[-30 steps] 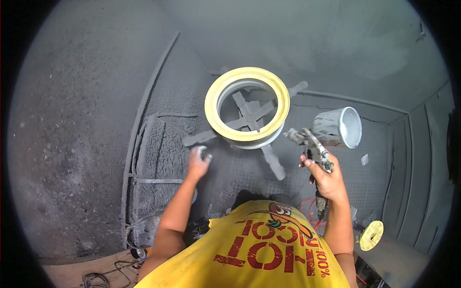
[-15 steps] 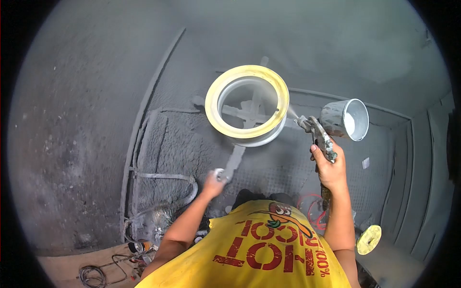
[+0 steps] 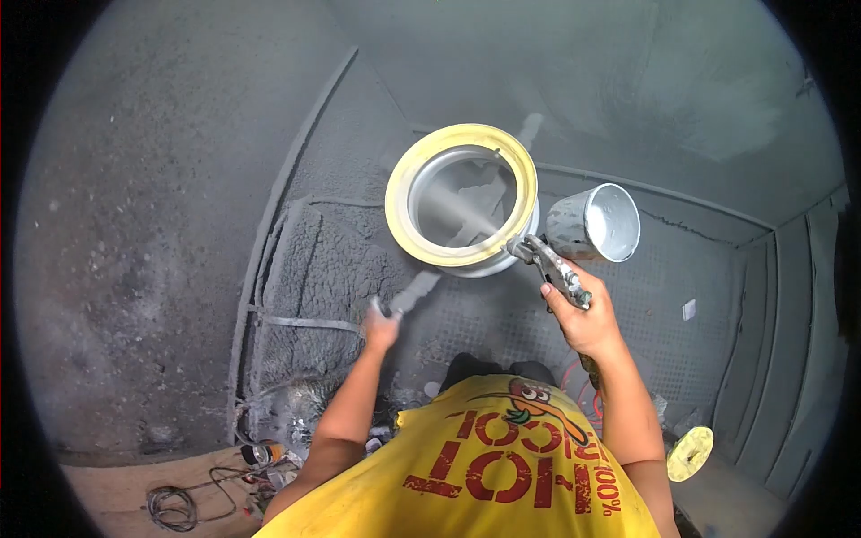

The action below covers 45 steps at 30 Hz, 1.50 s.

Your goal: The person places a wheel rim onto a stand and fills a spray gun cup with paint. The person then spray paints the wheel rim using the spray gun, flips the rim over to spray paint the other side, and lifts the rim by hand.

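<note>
A wheel rim (image 3: 400, 199) with a yellow front ring and pale grey inner wall sits over a grey stand, whose bars show through its opening. My left hand (image 3: 382, 326) is closed around the end of a stand arm (image 3: 417, 292) that sticks out below the rim. In my right hand (image 3: 587, 316) is a spray gun (image 3: 558, 274), its nozzle close to the rim's lower right edge. A pale spray streak runs from the nozzle across the rim's opening. The gun's grey paint cup (image 3: 574, 224) is tilted, with its mouth facing right.
Grey-coated booth walls (image 3: 161, 224) surround the work. A hose (image 3: 309, 323) lies at the left, and coiled cables (image 3: 175, 509) are at lower left. A yellow disc (image 3: 691, 454) stands at lower right, near a small white scrap (image 3: 689, 310) on the perforated floor.
The rim and stand have turned counterclockwise, my left hand moving left and up with the arm. My right hand has brought the spray gun left, closer to the rim; the spray now crosses the opening.
</note>
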Motion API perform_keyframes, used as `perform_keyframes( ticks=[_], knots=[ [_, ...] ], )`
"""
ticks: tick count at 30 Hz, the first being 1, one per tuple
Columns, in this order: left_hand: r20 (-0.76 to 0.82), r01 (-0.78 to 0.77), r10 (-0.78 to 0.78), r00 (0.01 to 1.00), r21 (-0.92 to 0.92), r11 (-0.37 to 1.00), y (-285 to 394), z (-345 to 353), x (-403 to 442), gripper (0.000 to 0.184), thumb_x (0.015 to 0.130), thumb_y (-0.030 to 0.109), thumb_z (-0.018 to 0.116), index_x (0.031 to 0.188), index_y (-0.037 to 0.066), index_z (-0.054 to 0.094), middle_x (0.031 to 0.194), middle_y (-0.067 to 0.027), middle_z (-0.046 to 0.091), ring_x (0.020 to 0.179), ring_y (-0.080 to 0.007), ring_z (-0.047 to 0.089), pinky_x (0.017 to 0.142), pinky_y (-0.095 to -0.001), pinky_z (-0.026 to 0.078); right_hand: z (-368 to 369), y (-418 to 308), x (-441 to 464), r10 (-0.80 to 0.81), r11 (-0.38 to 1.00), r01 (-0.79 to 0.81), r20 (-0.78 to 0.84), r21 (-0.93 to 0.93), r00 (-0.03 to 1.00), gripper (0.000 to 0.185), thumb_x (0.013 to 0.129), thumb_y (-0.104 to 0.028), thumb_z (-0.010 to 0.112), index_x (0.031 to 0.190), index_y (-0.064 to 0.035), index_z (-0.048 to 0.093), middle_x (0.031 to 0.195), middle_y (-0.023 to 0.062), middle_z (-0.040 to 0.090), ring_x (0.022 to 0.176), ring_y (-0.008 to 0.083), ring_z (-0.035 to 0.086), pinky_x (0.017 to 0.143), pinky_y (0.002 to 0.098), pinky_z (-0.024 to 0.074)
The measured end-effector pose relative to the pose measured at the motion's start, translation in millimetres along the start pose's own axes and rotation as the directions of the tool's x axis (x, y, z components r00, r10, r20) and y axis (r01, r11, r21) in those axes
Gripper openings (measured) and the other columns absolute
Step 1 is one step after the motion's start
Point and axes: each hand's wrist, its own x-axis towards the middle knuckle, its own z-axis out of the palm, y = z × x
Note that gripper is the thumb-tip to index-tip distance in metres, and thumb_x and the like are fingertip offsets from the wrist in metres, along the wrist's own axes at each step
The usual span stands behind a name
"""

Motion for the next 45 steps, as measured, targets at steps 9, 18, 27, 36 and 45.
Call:
perform_keyframes(
  ticks=[9,18,27,36,45],
  knots=[
    [0.754,0.158,0.333,0.567,-0.496,0.854,43,16,-129,0.03,0.098,0.024,0.06,0.119,0.003,0.065,0.119,-0.0083,0.068,0.114,-0.021,0.06,0.101,-0.0312,0.044,-6,8,4,-0.023,0.998,0.027,-0.098,0.05,0.995,0.039,0.089,-0.01,0.069,0.125,0.003,0.063,0.1,0.0146,0.073,0.091,0.0151,0.066,0.085,0.0291,0.0496],
    [0.636,0.725,-0.41,0.654,-0.371,0.581,-35,13,-55,0.025,0.099,0.027,0.053,0.12,0.016,0.062,0.108,0.0012,0.065,0.09,-0.0152,0.059,0.075,-0.0335,0.048,-21,-1,-1,0.048,0.998,-0.043,-0.12,0.045,0.992,0.038,0.09,-0.01,0.068,0.125,0.001,0.063,0.089,0.0097,0.07,0.081,0.0127,0.061,0.078,0.0286,0.0492],
    [0.606,0.744,-0.45,0.656,-0.418,0.522,-51,19,-47,0.031,0.098,0.032,0.056,0.124,0.015,0.058,0.113,-0.0002,0.06,0.096,-0.0166,0.056,0.078,-0.0355,0.047,-34,-2,-8,0.028,0.999,-0.037,-0.241,-0.034,0.97,0.04,0.09,-0.011,0.067,0.128,0.0015,0.062,0.093,0.0083,0.071,0.082,0.0119,0.061,0.082,0.0284,0.0494],
    [0.663,0.807,-0.463,0.588,-0.444,0.389,-45,18,-64,0.042,0.1,0.036,0.055,0.136,0.014,0.052,0.126,-0.0041,0.058,0.112,-0.0216,0.056,0.088,-0.0399,0.047,-38,-7,-28,0.092,0.988,-0.094,0.027,0.122,0.995,0.046,0.092,-0.012,0.067,0.136,-0.0028,0.058,0.1,0.0033,0.071,0.08,0.0078,0.06,0.071,0.0232,0.048],
    [0.65,0.779,-0.429,0.627,-0.526,0.343,-56,27,-49,0.049,0.1,0.038,0.055,0.141,0.013,0.047,0.137,-0.007,0.054,0.122,-0.026,0.052,0.1,-0.045,0.042,-21,-29,-9,-0.043,0.987,0.021,-0.13,-0.162,0.991,0.022,0.089,-0.011,0.07,0.106,0.0037,0.066,0.07,0.0053,0.059,0.066,0.0113,0.049,0.062,0.0312,0.0452]
  ],
)
